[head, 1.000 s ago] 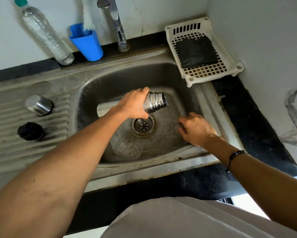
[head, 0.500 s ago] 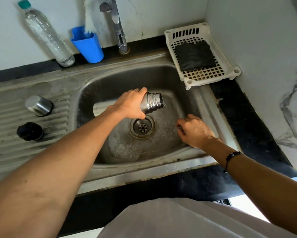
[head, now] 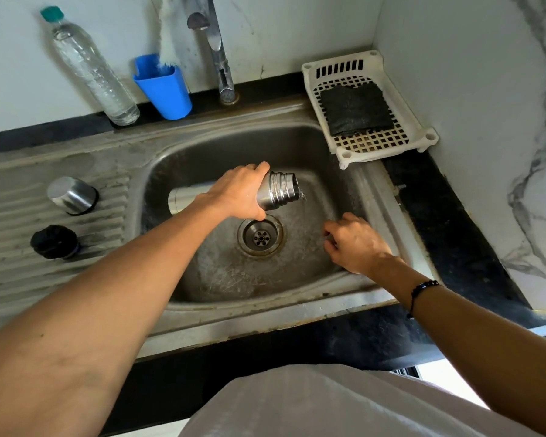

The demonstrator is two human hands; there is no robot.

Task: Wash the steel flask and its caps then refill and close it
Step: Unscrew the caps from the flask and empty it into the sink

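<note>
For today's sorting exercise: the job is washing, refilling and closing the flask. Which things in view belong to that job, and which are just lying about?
Belong to the job:
flask, gripped by the left hand
steel cap
black cap
tap
sink
scrub pad

Lying about, as far as can be judged:
plastic bottle
blue cup
white rack

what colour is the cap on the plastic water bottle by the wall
Teal green, on the plastic water bottle's cap, seen in the head view, the only one.
</note>
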